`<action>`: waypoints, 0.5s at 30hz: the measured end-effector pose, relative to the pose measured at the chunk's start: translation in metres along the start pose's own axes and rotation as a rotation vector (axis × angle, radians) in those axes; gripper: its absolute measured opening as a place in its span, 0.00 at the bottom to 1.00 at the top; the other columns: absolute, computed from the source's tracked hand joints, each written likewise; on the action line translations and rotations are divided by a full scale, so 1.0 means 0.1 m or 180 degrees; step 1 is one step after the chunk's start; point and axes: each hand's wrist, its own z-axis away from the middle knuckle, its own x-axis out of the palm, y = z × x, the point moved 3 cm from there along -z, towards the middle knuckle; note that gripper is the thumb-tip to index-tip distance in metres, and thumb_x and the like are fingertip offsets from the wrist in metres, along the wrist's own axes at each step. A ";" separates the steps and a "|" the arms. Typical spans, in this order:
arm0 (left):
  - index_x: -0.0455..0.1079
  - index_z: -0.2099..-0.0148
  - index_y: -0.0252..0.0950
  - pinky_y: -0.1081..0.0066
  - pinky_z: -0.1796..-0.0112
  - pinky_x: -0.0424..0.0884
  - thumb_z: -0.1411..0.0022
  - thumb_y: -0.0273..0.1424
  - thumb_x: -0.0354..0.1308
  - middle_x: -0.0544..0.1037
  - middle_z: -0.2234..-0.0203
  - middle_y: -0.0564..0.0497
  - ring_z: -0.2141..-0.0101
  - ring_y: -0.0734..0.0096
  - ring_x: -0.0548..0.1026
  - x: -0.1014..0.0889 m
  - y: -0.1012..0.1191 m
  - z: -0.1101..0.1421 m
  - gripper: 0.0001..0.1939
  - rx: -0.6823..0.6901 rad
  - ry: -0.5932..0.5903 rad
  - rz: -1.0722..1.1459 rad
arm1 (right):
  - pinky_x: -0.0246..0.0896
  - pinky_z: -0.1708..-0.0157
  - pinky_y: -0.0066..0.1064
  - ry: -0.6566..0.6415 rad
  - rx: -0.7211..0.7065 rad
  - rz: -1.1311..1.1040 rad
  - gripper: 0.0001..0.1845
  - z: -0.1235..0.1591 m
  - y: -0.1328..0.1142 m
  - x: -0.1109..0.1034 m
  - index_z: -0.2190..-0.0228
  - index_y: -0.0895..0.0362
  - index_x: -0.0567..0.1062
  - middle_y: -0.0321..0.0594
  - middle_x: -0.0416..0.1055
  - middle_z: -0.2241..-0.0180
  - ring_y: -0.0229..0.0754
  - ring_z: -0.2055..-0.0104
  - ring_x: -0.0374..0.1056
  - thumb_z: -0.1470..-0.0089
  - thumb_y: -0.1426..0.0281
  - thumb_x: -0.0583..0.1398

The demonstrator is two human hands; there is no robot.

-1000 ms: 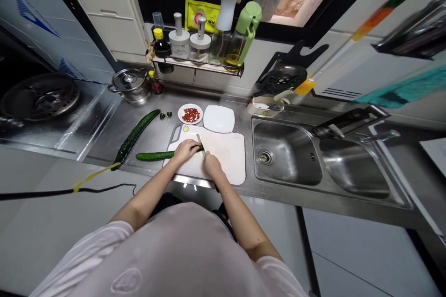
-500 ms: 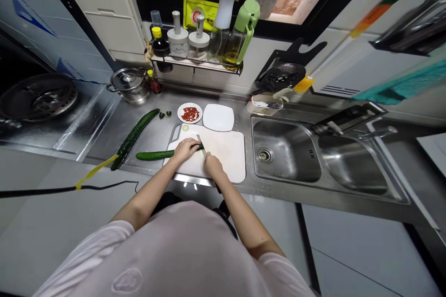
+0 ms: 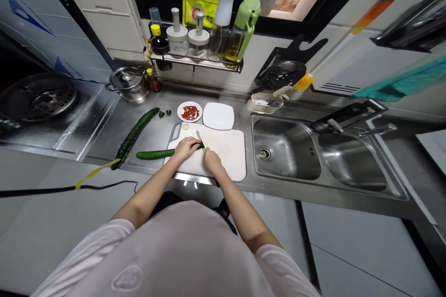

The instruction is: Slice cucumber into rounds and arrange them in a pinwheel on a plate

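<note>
On the white cutting board (image 3: 226,160), my left hand (image 3: 186,149) is closed over a long green cucumber (image 3: 153,154), whose left end sticks out past the board. The fingers of my right hand (image 3: 212,161) are wrapped round a knife (image 3: 200,138). Its blade stands at the cucumber's right end, just beside my left fingertips; the handle is hidden in the hand. One pale cucumber slice (image 3: 186,126) lies near the board's upper left corner. A second whole cucumber (image 3: 136,135) rests on the steel counter to the left.
Behind the board are a plate of chopped red pieces (image 3: 190,112) and a white square dish (image 3: 218,116). Small dark green scraps (image 3: 165,113) lie left of them. A lidded pot (image 3: 128,83) stands back left; a double sink (image 3: 285,148) is at right. A condiment shelf (image 3: 198,60) hangs above.
My hands stay almost in place, with the knife and right hand shifted very slightly at the cucumber's right end. The whole view has moved a little.
</note>
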 end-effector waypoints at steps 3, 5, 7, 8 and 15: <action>0.75 0.53 0.44 0.67 0.51 0.66 0.35 0.35 0.53 0.77 0.58 0.52 0.55 0.67 0.72 0.00 0.00 0.00 0.13 -0.0011 -0.0011 -0.0008 | 0.62 0.61 0.34 0.0007 -0.0013 -0.0025 0.15 -0.05 -0.03 -0.03 0.53 0.62 0.64 0.54 0.73 0.58 0.49 0.55 0.71 0.42 0.78 0.48; 0.75 0.53 0.44 0.67 0.51 0.66 0.35 0.35 0.53 0.77 0.58 0.52 0.55 0.67 0.72 0.00 0.00 0.00 0.13 -0.0016 -0.0015 -0.0016 | 0.62 0.60 0.34 -0.0004 -0.0008 -0.0020 0.15 -0.04 -0.02 -0.03 0.52 0.62 0.64 0.53 0.73 0.58 0.49 0.55 0.71 0.42 0.78 0.48; 0.75 0.53 0.43 0.67 0.51 0.67 0.35 0.35 0.53 0.77 0.58 0.51 0.55 0.67 0.72 -0.01 0.01 0.00 0.13 -0.0003 -0.0016 -0.0022 | 0.62 0.60 0.34 -0.0025 -0.0001 -0.0004 0.15 -0.02 0.00 -0.01 0.52 0.61 0.64 0.53 0.73 0.58 0.49 0.55 0.71 0.41 0.77 0.48; 0.75 0.53 0.43 0.67 0.51 0.67 0.35 0.35 0.53 0.77 0.58 0.51 0.55 0.67 0.72 -0.01 0.01 0.00 0.13 0.0004 -0.0014 -0.0023 | 0.62 0.60 0.34 -0.0033 0.0003 0.0008 0.15 0.00 0.01 0.00 0.52 0.61 0.64 0.53 0.73 0.58 0.49 0.55 0.71 0.41 0.77 0.48; 0.75 0.53 0.43 0.67 0.51 0.67 0.35 0.35 0.53 0.77 0.58 0.51 0.55 0.67 0.72 -0.01 0.01 0.01 0.13 -0.0007 -0.0015 -0.0021 | 0.63 0.62 0.35 -0.0045 0.0084 0.0102 0.15 0.20 0.12 0.10 0.54 0.61 0.64 0.54 0.73 0.60 0.50 0.57 0.72 0.42 0.78 0.47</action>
